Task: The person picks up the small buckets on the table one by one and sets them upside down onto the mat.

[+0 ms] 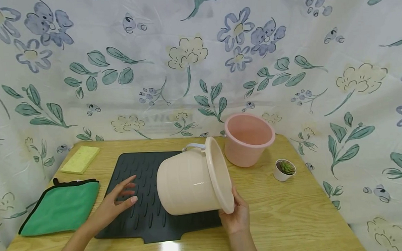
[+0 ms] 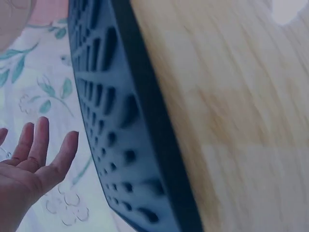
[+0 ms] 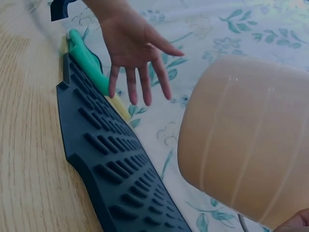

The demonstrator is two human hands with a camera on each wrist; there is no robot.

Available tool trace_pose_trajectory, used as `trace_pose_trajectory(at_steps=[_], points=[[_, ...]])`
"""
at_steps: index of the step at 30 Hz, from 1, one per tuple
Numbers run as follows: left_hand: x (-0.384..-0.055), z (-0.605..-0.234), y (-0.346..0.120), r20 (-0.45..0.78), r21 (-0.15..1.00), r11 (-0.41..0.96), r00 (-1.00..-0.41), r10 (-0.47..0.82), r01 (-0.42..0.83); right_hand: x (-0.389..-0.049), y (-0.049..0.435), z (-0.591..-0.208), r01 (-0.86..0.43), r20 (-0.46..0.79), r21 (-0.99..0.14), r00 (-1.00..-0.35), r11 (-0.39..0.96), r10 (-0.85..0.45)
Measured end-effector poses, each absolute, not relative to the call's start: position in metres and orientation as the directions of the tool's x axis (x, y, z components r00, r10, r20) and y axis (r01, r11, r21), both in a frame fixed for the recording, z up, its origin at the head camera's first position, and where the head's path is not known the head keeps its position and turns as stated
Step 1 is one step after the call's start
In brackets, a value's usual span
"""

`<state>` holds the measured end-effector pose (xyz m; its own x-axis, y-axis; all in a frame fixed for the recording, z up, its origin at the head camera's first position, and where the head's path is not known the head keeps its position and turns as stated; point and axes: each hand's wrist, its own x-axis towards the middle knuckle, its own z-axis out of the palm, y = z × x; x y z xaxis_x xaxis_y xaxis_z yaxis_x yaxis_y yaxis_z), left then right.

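Note:
A cream plastic bucket (image 1: 190, 182) is tipped on its side above the dark ridged drying mat (image 1: 144, 218), its mouth facing right. My right hand (image 1: 236, 213) grips the bucket's rim at the lower right, with some fingers hidden behind it. Along the bucket's upper side lies a pale handle (image 1: 194, 145). Left of the bucket, my left hand (image 1: 118, 200) hovers over the mat with fingers spread and nothing in it. The right wrist view shows that hand (image 3: 135, 53) with its palm visible, apart from the bucket (image 3: 246, 140).
Behind the bucket stands a pink bucket (image 1: 246, 153), with a small potted succulent (image 1: 285, 169) to its right. On the left lie a folded green cloth (image 1: 61, 206) with black edging and a yellow sponge cloth (image 1: 80, 160). A floral curtain (image 1: 157, 41) hangs behind the wooden table (image 1: 286, 219).

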<state>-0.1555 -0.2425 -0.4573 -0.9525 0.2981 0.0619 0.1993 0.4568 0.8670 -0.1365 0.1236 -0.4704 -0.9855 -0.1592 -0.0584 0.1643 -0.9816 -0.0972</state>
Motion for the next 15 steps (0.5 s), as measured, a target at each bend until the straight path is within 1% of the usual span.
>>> trace_pose_trajectory(at_steps=[7,12,15], points=[[-0.157,-0.452,-0.230,0.057,0.897,0.406,-0.955,0.291,0.177,-0.136,0.121,-0.473,0.172,-0.028,-0.085,-0.985,-0.981,-0.171],[-0.159,-0.455,-0.221,0.005,0.925,0.364,-0.963,0.268,0.106,-0.135,0.118,-0.472,0.177,-0.019,-0.080,-0.984,-0.981,-0.176],[-0.160,-0.458,-0.217,-0.023,0.948,0.312,-0.964,0.265,0.063,-0.135,0.117,-0.472,0.181,-0.022,-0.087,-0.984,-0.980,-0.179]])
